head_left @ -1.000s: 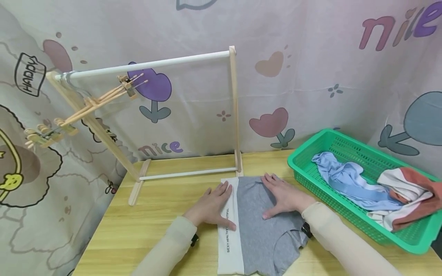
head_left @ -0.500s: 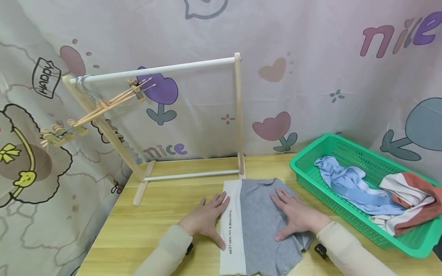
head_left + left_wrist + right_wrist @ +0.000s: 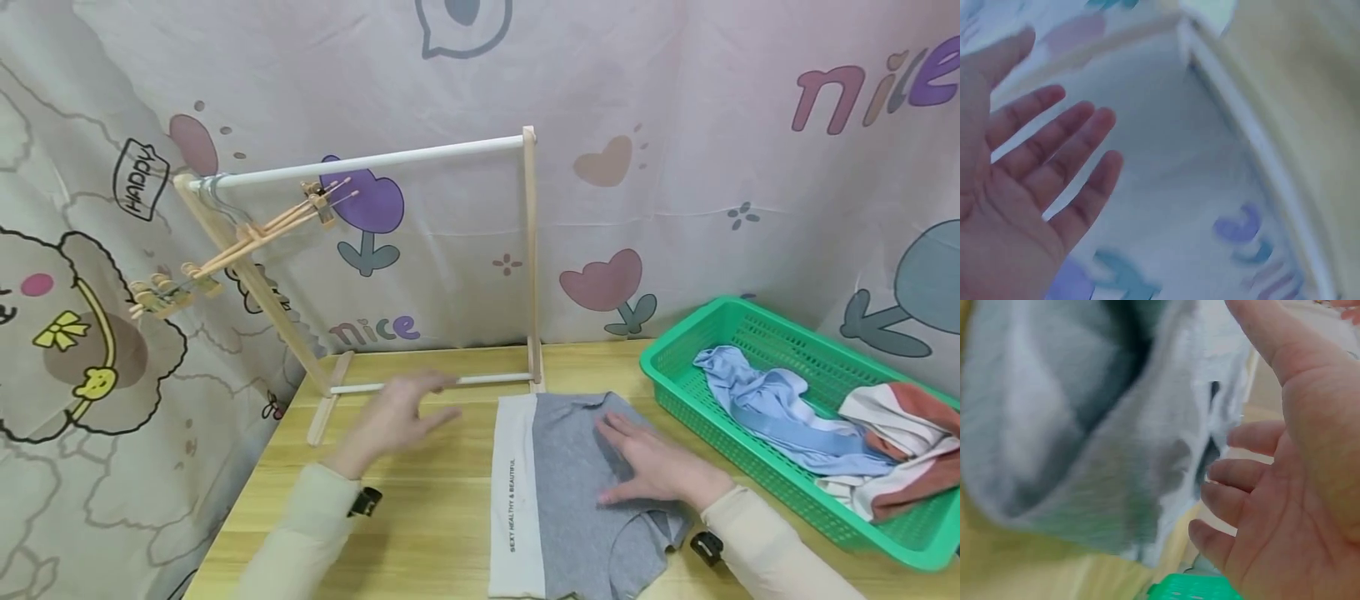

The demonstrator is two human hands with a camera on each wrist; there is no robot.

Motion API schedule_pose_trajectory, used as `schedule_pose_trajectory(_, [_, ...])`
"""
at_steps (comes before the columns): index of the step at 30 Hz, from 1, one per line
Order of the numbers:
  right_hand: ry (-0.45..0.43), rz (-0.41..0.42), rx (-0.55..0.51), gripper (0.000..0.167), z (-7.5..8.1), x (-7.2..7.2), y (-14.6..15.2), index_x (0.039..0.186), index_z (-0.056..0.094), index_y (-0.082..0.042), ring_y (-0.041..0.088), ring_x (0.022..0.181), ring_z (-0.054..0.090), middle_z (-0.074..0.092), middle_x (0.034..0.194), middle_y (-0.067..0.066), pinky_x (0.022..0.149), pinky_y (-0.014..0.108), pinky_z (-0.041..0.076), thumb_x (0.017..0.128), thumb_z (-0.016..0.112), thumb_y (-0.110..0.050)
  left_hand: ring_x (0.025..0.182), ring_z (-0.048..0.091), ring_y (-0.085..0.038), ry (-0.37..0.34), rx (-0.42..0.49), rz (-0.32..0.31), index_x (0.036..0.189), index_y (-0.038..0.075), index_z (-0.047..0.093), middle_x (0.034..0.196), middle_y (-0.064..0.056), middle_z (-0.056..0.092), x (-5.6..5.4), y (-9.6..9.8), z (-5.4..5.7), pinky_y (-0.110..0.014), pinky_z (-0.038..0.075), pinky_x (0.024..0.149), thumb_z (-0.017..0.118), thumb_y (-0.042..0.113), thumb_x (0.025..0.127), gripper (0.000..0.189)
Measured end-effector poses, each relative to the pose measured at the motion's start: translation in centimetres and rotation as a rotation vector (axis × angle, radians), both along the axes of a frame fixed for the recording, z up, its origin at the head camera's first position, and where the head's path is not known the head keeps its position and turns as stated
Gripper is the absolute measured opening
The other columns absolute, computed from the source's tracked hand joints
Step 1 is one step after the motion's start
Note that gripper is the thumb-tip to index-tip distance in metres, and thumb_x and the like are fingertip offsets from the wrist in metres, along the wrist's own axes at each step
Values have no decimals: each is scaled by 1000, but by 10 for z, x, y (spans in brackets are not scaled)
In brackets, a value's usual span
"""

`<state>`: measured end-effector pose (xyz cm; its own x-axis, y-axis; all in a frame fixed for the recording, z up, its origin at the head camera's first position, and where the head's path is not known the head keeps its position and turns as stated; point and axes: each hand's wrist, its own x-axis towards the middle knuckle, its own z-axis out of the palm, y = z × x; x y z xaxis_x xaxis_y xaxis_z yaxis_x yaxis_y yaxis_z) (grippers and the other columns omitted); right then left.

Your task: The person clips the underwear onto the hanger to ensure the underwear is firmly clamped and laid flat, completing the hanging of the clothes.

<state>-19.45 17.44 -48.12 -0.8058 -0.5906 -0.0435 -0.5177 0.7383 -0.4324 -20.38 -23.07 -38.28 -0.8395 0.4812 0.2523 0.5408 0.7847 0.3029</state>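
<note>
Grey underpants point(image 3: 581, 492) with a wide white printed waistband lie flat on the table, waistband to the left. My right hand point(image 3: 660, 462) is at their right part, fingers spread; in the right wrist view the right hand point(image 3: 1310, 487) is beside the grey cloth point(image 3: 1085, 425) with nothing gripped. My left hand point(image 3: 393, 421), blurred, is off the cloth to its left, in front of the rack's lower bar. The left wrist view shows the left hand point(image 3: 1029, 169) with fingers extended and holding nothing.
A wooden rack point(image 3: 532, 250) with white bars stands at the back. From its left end hangs a wooden hanger point(image 3: 255, 237) with several clips. At right, a green basket point(image 3: 712, 408) holds a light blue garment point(image 3: 780, 408) and a rust-and-white one point(image 3: 900, 433).
My left hand has lifted off the waistband and moved left and up toward the rack. The right hand has shifted slightly right over the grey cloth. The head view has turned a little left.
</note>
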Motion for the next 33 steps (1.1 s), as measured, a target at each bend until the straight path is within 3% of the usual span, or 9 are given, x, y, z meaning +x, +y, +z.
schedule_pose_trajectory(2, [35,20,-16,109,4,-2,-2,158,42,9,57,152,38,35,165,39,121,70,36,85,83,-61,107,77,-28,113,36,41,135,10,72,127,-10,78,-2,-13,19,-47,64,88,80,32,98,44])
schedule_pose_trajectory(4, [51,34,-23,102,8,-4,-5,158,43,8,57,151,41,36,165,38,120,68,38,90,81,-57,102,77,-28,193,62,92,130,8,74,121,-11,79,-1,-27,37,-47,63,84,80,25,97,38])
schedule_pose_trajectory(10, [55,69,-31,90,19,-8,-14,158,44,7,57,148,44,37,165,38,118,66,42,96,79,-47,93,75,-29,332,111,239,122,5,76,109,-13,79,5,-65,79,-48,61,77,78,14,98,25])
schedule_pose_trajectory(19, [62,80,-37,82,27,-11,-20,158,45,5,55,147,47,39,165,34,118,67,42,98,76,-42,97,69,-41,513,164,429,123,-2,73,112,-26,72,11,-103,118,-43,48,77,74,8,98,27])
schedule_pose_trajectory(24, [90,86,-60,79,32,-13,-19,158,46,4,54,146,48,42,164,33,117,66,44,100,76,-40,106,61,-46,610,237,543,123,-5,71,113,-29,65,11,-121,135,-55,42,88,71,5,97,28])
schedule_pose_trajectory(29, [88,46,-90,78,42,-17,-15,161,45,-4,53,149,46,40,166,31,115,67,46,101,73,-46,120,50,-48,638,277,676,132,-4,67,125,-31,57,10,-138,146,-60,37,101,68,8,99,35])
schedule_pose_trajectory(33, [84,32,-82,77,49,-22,-14,163,44,-8,51,150,46,40,167,29,114,66,47,102,71,-48,129,42,-49,535,250,797,143,-1,61,137,-32,52,15,-152,152,-62,30,107,65,16,101,46])
